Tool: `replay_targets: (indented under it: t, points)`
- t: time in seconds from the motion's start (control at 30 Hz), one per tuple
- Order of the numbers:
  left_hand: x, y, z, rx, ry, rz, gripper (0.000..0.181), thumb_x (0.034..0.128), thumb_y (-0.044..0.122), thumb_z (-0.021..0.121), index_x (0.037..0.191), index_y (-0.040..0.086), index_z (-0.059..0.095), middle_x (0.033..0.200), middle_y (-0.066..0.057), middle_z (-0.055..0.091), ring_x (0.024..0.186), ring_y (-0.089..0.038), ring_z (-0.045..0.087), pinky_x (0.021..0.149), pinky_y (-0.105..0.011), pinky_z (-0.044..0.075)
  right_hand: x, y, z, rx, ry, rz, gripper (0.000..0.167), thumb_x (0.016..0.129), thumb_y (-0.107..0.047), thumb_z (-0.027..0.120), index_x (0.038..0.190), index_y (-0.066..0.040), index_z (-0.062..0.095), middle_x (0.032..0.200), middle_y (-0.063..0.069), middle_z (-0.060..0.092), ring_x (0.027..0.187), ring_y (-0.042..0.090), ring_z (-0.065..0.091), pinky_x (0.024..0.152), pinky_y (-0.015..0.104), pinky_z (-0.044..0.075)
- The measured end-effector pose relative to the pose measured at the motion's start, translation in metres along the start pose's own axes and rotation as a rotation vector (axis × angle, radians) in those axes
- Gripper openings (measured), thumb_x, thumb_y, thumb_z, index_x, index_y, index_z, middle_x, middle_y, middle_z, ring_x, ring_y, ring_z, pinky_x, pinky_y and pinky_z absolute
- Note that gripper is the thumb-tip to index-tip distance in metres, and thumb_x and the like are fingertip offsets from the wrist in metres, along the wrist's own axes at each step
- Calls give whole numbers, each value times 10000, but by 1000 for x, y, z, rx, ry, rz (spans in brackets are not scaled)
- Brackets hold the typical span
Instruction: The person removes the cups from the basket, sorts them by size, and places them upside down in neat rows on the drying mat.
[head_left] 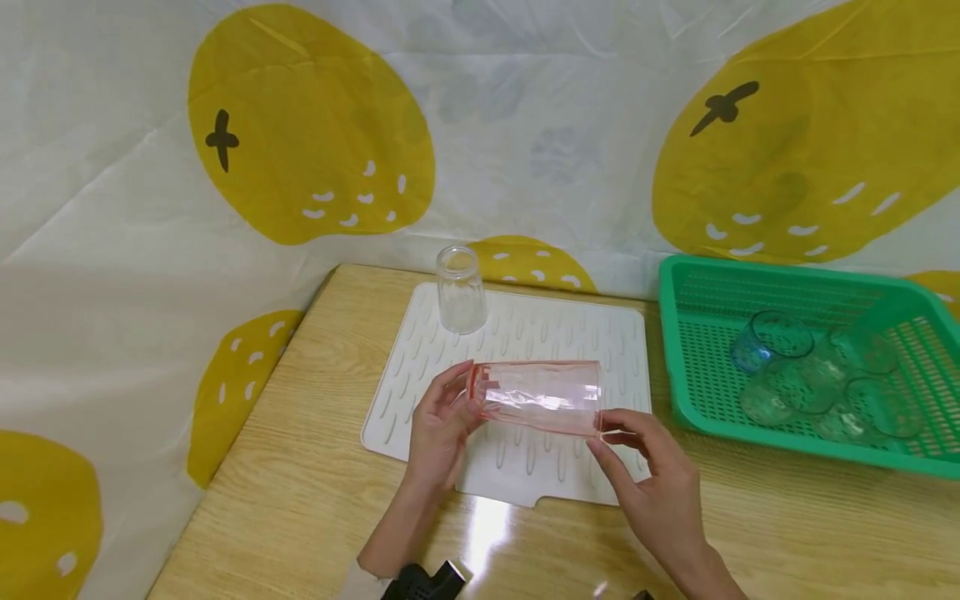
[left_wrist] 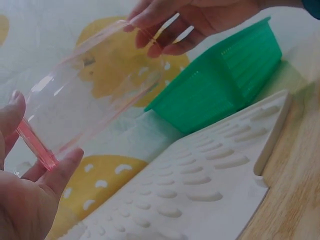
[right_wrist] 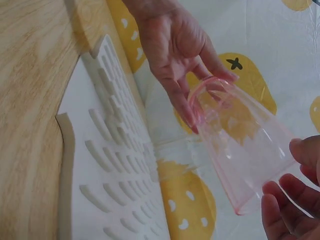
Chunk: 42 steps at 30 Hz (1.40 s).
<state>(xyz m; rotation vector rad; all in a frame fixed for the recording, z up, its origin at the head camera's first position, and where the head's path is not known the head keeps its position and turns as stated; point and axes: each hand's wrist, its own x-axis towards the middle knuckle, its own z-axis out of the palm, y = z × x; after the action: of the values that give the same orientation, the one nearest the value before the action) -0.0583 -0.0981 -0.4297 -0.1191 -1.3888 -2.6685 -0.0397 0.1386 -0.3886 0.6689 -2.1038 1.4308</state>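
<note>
A pink clear drinking glass (head_left: 540, 397) lies sideways in the air over the white drying mat (head_left: 517, 479), held between both hands. At its thick base, the left hand (head_left: 442, 429) grips with thumb and fingers. The right hand (head_left: 656, 475) pinches the rim at the other end between thumb and fingertips. In the left wrist view the pink glass (left_wrist: 95, 85) tilts, with the base near the left hand (left_wrist: 30, 195). Upside down on the mat's back left part stands a clear glass (head_left: 461, 296), apart from both hands.
To the right on the wooden table (head_left: 285, 492) is a green plastic basket (head_left: 678, 367) holding several glasses, one of them blue-tinted (head_left: 753, 350). A cloth with yellow fruit prints (head_left: 525, 150) hangs behind and at the left of the table.
</note>
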Motion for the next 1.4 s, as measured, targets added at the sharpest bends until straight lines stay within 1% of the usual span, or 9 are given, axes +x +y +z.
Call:
replay_targets:
  t: [0.13,0.27,0.4,0.5,0.63,0.8,0.97,1.17,1.4]
  points:
    - [0,5,-2,48,-21,25,493,864,-116,609,1330,-24,479,1229,-168,521,1108,-290,576,822,-364,547,5,7,-8,-80,-4,-51,481,791,-129,798,1192,46,598,1135,145,610,1049,170,565,841,159,480]
    - [1,9,-2,112,-80,60,497,830,-81,679,1297,-37,517,1254,-182,539,1125,-321,572,846,-382,536,16,7,-13,-135,-94,-145,696,854,-485,672,1283,46,539,1301,195,512,1203,244,469,976,181,389]
    - [0,14,3,214,-127,71,523,793,-34,742,1276,-46,541,1285,-190,543,1167,-353,540,873,-360,523,23,5,-14,-214,-260,-169,746,857,-565,607,1357,-22,497,1414,169,418,1276,296,402,1057,170,284]
    - [-1,16,5,268,-145,56,530,786,-25,754,1275,-32,551,1299,-176,540,1177,-360,511,866,-315,523,25,6,-14,-280,-355,-164,737,864,-595,566,1384,-79,481,1447,135,384,1272,295,420,1044,153,298]
    - [-2,19,7,294,-178,65,522,785,-18,757,1267,-39,557,1300,-170,539,1168,-330,510,854,-312,529,25,9,-13,-356,-436,-172,753,827,-570,649,1411,-135,459,1446,93,401,1242,275,466,958,313,461]
    - [-2,23,11,362,-246,122,495,787,-13,757,1240,-69,565,1294,-188,532,1206,-304,498,865,-338,526,18,16,-8,-392,-524,-157,839,757,-450,781,1444,-138,414,1414,55,449,1249,238,459,935,454,472]
    - [-1,28,16,465,-309,156,468,790,-55,740,1234,-33,594,1305,-136,530,1208,-296,496,849,-373,535,10,21,-2,-364,-520,-153,851,787,-485,748,1461,-118,380,1419,44,453,1240,226,470,953,422,463]
    - [-2,33,22,559,-318,196,481,782,-75,739,1237,16,610,1325,-109,523,1219,-270,491,862,-409,529,8,24,5,-275,-400,-254,741,870,-528,621,1398,-37,454,1353,86,512,1184,247,514,1041,204,342]
    - [-6,33,27,409,-342,255,634,838,23,726,1393,-23,423,1420,-189,405,1278,-344,428,967,-428,454,12,21,4,-151,-309,-233,778,848,-537,642,1373,10,469,1323,133,538,1186,252,517,1029,164,332]
